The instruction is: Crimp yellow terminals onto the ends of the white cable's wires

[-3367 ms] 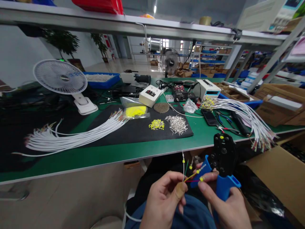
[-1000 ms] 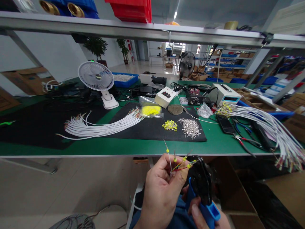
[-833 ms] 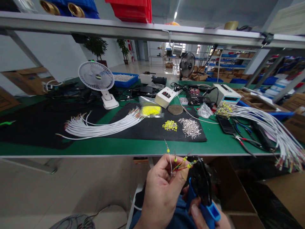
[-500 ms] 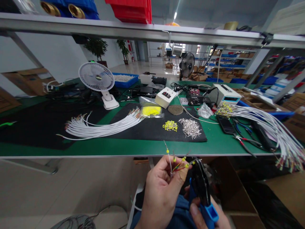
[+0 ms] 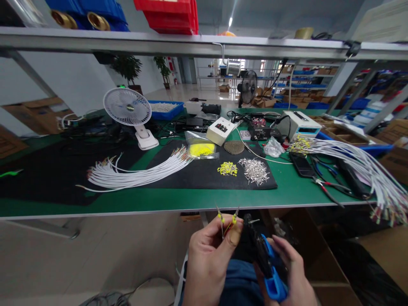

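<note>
Between thumb and fingers, my left hand pinches a cable end whose thin coloured wires stick up. Yellow-collared ferrules sit on the wire tips. Just to the right, my right hand holds a crimping tool with blue handles and a black head. Its fingers are partly lifted from the outer handle, with the handles in the palm. The jaws are close to the left fingertips, and a small thin metallic piece shows at them. The rest of the held cable is hidden by the left hand.
On the bench lie a white cable bundle, yellow ferrules, bare metal pins and a yellow-filled bag. Rightward are a second cable bundle, a phone and pliers. A white fan stands left. The bench edge runs beyond my hands.
My left hand has moved slightly left and down, and the wires have turned in its pinch. The crimping tool has tilted leftward and come away from the wires; the right fingers have loosened.
</note>
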`<state>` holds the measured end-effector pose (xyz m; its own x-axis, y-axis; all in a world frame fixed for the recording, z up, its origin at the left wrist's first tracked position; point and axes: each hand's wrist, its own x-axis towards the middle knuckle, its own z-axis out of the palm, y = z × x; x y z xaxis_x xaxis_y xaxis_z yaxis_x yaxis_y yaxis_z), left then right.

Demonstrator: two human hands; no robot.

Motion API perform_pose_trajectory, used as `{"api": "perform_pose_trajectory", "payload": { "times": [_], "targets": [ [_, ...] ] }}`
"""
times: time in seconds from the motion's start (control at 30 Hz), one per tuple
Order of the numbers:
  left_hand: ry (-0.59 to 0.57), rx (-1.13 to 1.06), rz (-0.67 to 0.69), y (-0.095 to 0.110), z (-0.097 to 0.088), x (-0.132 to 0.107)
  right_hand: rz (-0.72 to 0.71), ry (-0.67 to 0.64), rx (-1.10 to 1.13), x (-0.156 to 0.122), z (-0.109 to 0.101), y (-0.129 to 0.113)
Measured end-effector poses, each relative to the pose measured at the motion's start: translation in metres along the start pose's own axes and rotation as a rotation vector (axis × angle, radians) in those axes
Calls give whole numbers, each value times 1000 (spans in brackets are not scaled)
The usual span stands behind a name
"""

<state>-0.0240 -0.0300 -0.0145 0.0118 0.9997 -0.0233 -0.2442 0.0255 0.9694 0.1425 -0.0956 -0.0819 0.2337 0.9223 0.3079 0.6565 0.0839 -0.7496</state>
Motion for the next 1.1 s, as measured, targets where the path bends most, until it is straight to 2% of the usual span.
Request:
{"api": "perform_pose_trajectory", "payload": {
  "times": [0.13,0.2,0.4,0.67,0.8,1.1],
  "targets": [
    [53,-24,25,-1,-1,-2,-349,-71,-58,12,-7,14],
    [35,-20,41,0,-1,-3,-417,-97,-86,17,-10,17],
    [-7,-33,46,4,4,-7,-390,-135,-192,17,-16,15],
    [-19,-35,45,10,9,-7,-341,-152,-110,22,-24,13],
    [-36,-23,54,8,9,-5,-333,-221,-44,26,-26,13],
    [-51,-52,-3,12,12,-7,-336,-201,-23,22,-18,23]
  ]
}}
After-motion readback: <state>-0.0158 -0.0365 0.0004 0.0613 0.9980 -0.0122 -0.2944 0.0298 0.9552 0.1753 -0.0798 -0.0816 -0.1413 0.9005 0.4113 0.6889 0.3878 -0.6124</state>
